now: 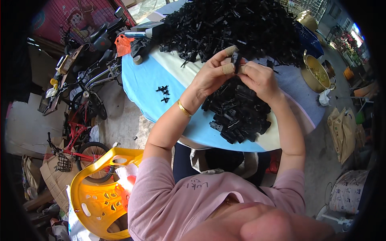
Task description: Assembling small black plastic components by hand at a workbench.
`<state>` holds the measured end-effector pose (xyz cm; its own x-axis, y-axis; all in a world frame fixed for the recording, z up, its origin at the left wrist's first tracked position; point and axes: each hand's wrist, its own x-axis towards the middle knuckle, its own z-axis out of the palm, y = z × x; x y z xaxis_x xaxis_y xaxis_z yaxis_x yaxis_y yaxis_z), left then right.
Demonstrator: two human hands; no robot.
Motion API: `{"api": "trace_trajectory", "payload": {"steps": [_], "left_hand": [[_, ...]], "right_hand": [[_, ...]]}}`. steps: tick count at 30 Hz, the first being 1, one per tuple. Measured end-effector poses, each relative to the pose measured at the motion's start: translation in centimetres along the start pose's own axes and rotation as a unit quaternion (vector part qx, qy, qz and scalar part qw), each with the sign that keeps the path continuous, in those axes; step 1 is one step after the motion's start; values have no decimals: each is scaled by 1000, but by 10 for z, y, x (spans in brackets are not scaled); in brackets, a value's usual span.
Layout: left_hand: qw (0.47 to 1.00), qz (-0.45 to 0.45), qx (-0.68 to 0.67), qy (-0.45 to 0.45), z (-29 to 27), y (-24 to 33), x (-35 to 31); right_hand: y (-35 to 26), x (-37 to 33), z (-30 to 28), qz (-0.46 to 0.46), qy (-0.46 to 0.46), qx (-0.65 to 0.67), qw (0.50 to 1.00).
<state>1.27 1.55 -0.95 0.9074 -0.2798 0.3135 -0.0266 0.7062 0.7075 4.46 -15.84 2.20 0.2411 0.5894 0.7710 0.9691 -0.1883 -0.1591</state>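
Note:
My left hand [212, 73] pinches a small black plastic part [235, 60] between thumb and forefinger, both wrapped in tan tape. From the other side my right hand [261, 78] closes its fingertips at the part's lower end; what they grip there is hidden. Both hands are raised over the round table, whose cloth [140, 86] is striped blue and cream. Below them lies a smaller pile of black plastic parts [237, 114]. Beyond them spreads a large heap of similar black pieces [225, 24]. A few tiny black bits [163, 91] sit apart on the left.
An orange plastic bag [124, 45] and a tape roll [138, 60] rest at the table's left edge. A yellow plastic chair [86, 197] and a red bicycle [78, 134] stand left. To the right are a gold-coloured pot [310, 78] and brown paper sacks [343, 130].

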Motion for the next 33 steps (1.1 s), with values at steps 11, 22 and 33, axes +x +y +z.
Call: {"api": "trace_trajectory", "payload": {"steps": [11, 22, 33], "left_hand": [[903, 152, 380, 134, 20, -10, -8], [885, 182, 392, 174, 24, -14, -11], [921, 211, 303, 122, 32, -9, -6]], "right_hand": [[-4, -4, -2, 276, -12, 293, 916], [-17, -1, -3, 331, -40, 232, 914], [-12, -1, -3, 262, 28, 263, 928]]}}
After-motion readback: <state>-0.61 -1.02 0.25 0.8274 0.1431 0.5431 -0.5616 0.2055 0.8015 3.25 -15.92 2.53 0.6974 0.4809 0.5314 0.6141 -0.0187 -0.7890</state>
